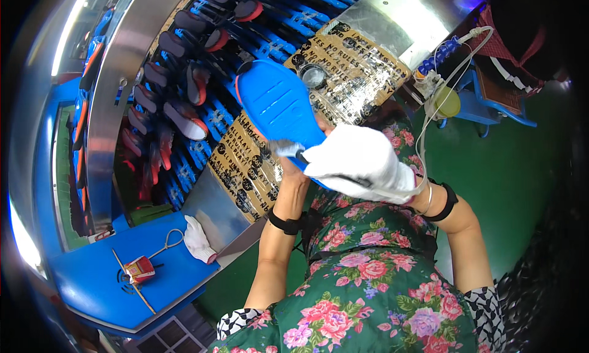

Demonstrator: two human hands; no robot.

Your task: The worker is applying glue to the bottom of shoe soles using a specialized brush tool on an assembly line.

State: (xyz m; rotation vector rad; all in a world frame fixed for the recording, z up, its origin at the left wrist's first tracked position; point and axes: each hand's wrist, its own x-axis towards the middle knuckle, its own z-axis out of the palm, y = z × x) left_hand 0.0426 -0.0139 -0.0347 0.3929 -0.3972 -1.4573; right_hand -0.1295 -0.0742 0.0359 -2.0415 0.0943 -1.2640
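Observation:
A blue shoe sole (276, 100), ridged across its face and edged with red at the left, is tilted up in front of me. My left hand (296, 170) is bare and wraps round it from beneath; the sole and the other hand hide much of it. Over the heel end lies my right hand (362, 160) in a white glove. It grips a small brush (286, 148) whose pale bristles are against or just over the sole's lower left edge; I cannot tell which. The brush's handle is mostly covered by the glove.
Beyond the sole, a rack (215, 117) carries several dark and red shoe pieces on blue holders. A small round cup (313, 77) sits on the taped cardboard (359, 65). At left, a blue table (92, 276) bears a white glove (198, 239) and a red box (140, 270).

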